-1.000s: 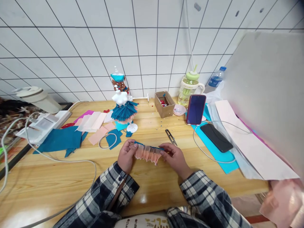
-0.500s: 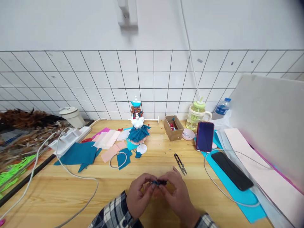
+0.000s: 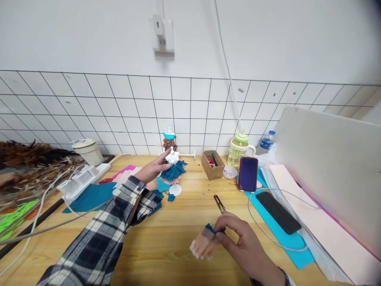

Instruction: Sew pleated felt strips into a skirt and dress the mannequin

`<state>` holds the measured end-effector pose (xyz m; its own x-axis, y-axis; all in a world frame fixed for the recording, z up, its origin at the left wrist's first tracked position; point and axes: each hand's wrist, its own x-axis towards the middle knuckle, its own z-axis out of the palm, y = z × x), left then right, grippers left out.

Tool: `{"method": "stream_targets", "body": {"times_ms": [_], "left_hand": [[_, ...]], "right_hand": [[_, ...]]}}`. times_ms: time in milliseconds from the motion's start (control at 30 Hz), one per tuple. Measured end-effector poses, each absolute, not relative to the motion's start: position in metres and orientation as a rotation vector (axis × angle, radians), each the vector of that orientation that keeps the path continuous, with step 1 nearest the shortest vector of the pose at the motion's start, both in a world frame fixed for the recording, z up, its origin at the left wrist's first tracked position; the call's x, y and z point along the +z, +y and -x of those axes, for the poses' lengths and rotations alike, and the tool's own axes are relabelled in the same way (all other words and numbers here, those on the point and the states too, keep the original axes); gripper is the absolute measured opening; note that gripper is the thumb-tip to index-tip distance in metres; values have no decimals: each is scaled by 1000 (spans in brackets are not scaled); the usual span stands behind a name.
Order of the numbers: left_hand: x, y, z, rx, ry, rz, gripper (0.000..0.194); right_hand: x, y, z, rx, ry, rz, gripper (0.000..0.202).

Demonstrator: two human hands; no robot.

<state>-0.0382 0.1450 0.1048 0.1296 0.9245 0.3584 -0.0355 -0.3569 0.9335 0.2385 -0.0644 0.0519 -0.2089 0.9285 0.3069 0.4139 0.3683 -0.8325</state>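
I am watching over a light wooden table [image 3: 166,248]. Toward the left, a white power strip [image 3: 81,182] is lying just beside a teal sheet [image 3: 89,197] and pink paper pieces [image 3: 124,175]. Around the middle I am seeing a white-bodied figure [image 3: 172,159] standing above a round white base [image 3: 175,190], a small teal scrap [image 3: 171,197] lying near it. Farther right, a cardboard box [image 3: 212,171], a pink bowl [image 3: 229,172] and a green-lidded jug [image 3: 237,151] are sitting close together. Dark snips [image 3: 219,201] are lying partly hidden; rightward, a bright blue sheet [image 3: 300,252] is spreading beside pale paper [image 3: 324,220].
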Motion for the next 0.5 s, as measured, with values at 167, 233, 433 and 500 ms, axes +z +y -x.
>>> {"method": "stream_targets", "body": {"times_ms": [167, 233, 433, 500], "left_hand": [[117, 136, 21, 932, 874, -1598, 44], [124, 117, 16, 1000, 937, -1739, 45], [124, 43, -14, 975, 971, -1698, 65], [116, 29, -20, 983, 1030, -1724, 65]], "right_hand": [[83, -64, -244, 723, -1912, 1133, 6], [101, -63, -247, 714, -1932, 1097, 6], [153, -52, -237, 710, -2053, 1007, 6], [155, -46, -228, 697, -2047, 1004, 7]]}}
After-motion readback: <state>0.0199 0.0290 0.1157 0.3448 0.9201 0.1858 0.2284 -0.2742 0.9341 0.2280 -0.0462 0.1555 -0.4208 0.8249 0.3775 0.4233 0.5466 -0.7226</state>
